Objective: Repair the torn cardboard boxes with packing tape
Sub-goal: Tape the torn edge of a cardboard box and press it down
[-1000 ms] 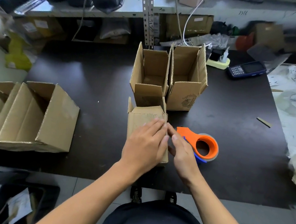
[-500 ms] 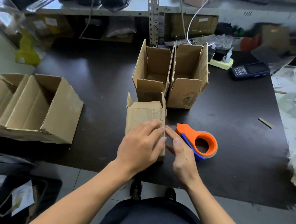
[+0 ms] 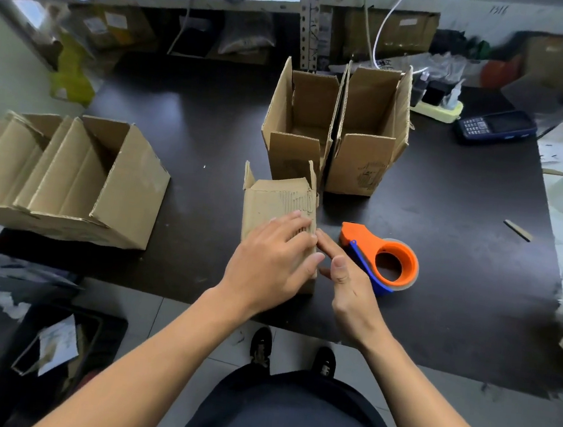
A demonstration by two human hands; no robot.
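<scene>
At the centre of the frame, the left hand [image 3: 268, 260] lies flat on the top face of the torn box [image 3: 276, 213], fingers [image 3: 300, 230] straight and pressing on the damaged, ribbed patch; it grips nothing. The right hand [image 3: 349, 285] is just beside it at the box's right edge, index finger extended onto that edge, the other fingers loosely bent and holding nothing. The box lies on the dark desk [image 3: 457, 264], long axis running from lower to upper frame. Whether tape already covers the tear cannot be determined.

The orange tape dispenser [image 3: 385, 261] rests on the desk immediately right of the right hand, nose pointing to the upper left. The right hand is the nearer one for any pickup.

Further up the frame, two open boxes [image 3: 336, 129] stand side by side. At the left edge lies a larger open carton [image 3: 86, 187].
</scene>
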